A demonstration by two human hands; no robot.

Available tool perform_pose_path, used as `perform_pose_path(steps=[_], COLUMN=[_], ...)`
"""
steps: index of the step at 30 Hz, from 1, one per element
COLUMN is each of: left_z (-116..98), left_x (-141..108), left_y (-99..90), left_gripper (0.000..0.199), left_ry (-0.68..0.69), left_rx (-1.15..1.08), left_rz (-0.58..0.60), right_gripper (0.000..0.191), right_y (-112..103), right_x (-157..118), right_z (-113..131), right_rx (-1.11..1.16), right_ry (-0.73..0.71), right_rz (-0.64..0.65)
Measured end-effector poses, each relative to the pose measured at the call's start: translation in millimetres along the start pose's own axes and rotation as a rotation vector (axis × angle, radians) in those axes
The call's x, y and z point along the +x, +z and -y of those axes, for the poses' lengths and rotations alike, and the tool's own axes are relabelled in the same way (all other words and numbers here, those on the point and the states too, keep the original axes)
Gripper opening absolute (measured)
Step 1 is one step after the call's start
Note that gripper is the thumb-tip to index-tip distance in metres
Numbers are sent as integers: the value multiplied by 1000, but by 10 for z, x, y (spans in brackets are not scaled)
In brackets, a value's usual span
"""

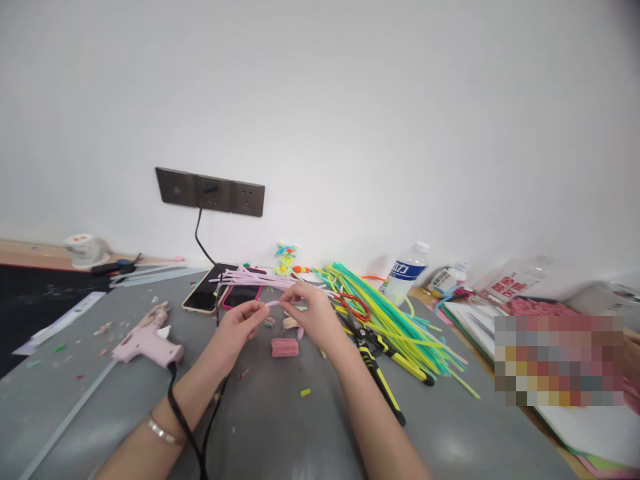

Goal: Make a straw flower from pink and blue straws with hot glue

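Observation:
Between my two hands a short pale pink pipe cleaner is stretched, one end pinched by each. My left hand grips it with thumb and forefinger; my right hand does the same from the other side. Just below them on the grey table lies a small bundle of pink pipe-cleaner pieces. Smaller light pink bits sit partly behind my right fingers. Long lilac pipe cleaners lie behind my hands.
A pink glue gun lies left, its black cord crossing my left forearm. Right are yellow-handled pliers, yellow and green pipe cleaners and a bottle. Phones lie behind. A person's hand shows at the far right.

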State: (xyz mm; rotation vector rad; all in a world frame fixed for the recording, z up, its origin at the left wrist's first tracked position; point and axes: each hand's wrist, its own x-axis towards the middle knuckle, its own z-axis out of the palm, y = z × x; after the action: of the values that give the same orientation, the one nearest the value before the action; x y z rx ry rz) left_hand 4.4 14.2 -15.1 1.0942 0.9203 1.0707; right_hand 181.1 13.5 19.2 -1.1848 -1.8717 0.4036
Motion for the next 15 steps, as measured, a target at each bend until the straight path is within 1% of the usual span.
perform_pose_path(steps=[2, 4, 6, 8, 10, 15], left_z=[8, 4, -11, -27, -35, -14], left_x=[0, -4, -10, -15, -19, -25], left_y=[20, 42, 56, 56, 47, 27], left_gripper=[40, 39, 39, 39, 39, 38], left_ry=[-3, -14, -35, -49, -53, -64], left_rx=[-76, -122, -132, -113, -76, 44], left_rz=[-8, -12, -10, 6, 33, 107], right_gripper=[12, 11, 8, 7, 9, 11], right_y=[96, 169, 194, 165, 99, -49], right_x=[-134, -228, -269, -271, -256, -234], right_z=[-32, -27, -10, -5, -15, -38], right_rx=[47, 122, 195, 234, 231, 147], right_ry=[37, 84, 113, 107, 68, -33], right_rz=[-90, -146, -189, -213, -192, -72])
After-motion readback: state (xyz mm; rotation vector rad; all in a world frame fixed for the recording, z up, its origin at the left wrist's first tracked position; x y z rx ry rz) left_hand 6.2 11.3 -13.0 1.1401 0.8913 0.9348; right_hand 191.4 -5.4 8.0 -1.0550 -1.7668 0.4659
